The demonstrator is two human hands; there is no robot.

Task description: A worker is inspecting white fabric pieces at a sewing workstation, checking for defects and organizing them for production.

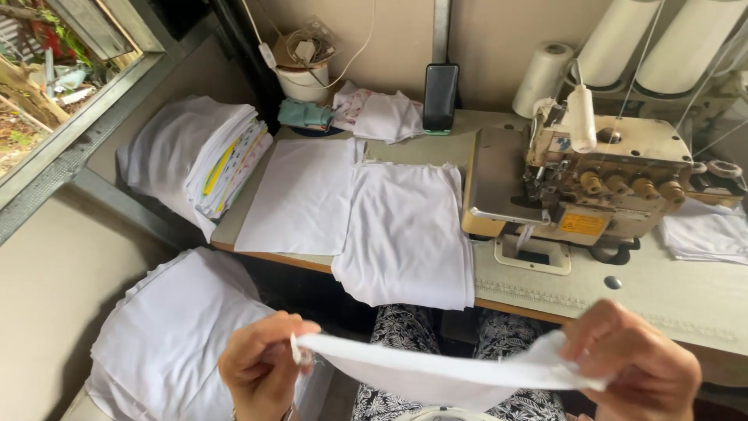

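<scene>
A narrow white strip of cloth (436,373) is stretching across the person's lap, soft and slightly sagging, folded lengthwise. At its left end the left hand (261,365) is pinching it between thumb and curled fingers; at the far end the right hand (635,366) is gripping the other tip, fingers closed round it. Beyond the hands, white fabric pieces (405,234) are lying flat on the table (670,292), with the sewing machine (600,183) sitting to the right

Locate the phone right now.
Head view, top centre: the phone stands upright against the wall, between the crumpled cloth and the sewing machine.
</scene>
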